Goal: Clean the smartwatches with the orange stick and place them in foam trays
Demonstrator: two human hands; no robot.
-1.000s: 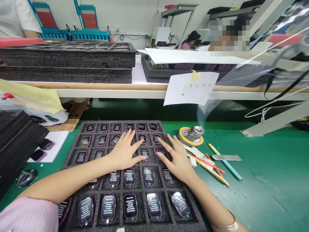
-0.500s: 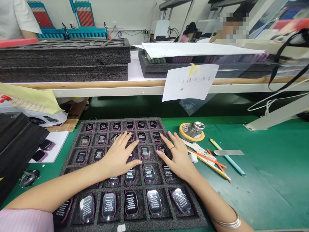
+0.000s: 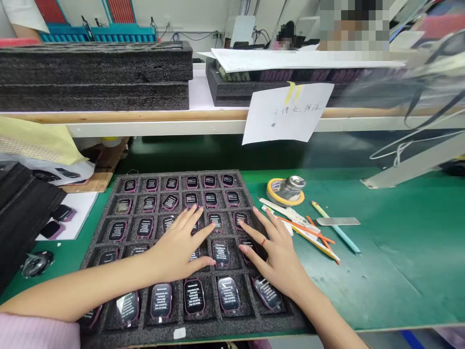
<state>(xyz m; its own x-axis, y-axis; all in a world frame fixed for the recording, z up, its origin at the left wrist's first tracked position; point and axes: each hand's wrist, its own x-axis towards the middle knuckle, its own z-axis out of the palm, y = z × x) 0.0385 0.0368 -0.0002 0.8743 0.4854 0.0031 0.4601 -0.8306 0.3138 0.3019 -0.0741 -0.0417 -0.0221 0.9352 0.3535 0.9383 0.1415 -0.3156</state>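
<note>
A black foam tray (image 3: 160, 333) divided into square pockets lies in front of me. Lit smartwatch bodies (image 3: 194, 296) with purple cases and rows of text sit in the pockets, several of them tilted. My left hand (image 3: 183, 242) is spread palm down over the middle of the tray, hiding some watches. At the tray's right side, my right hand (image 3: 278, 254) has its fingers apart too, the fingertips at the watches in the right column. Neither hand grips anything. Whether the fingertips press on the screens, I cannot tell.
Right of the tray lie a yellow tape roll (image 3: 279, 199) with a metal-topped bottle, tweezers, pens and a metal blade (image 3: 339, 221). Left are two loose watches (image 3: 62, 212) on white paper and stacked black foam (image 3: 25, 208). A shelf (image 3: 160, 127) crosses behind; people are beyond.
Both hands have shifted slightly nearer to me over the tray, fingers still spread. The head view has tilted down a little. The watches look unmoved in their pockets.
</note>
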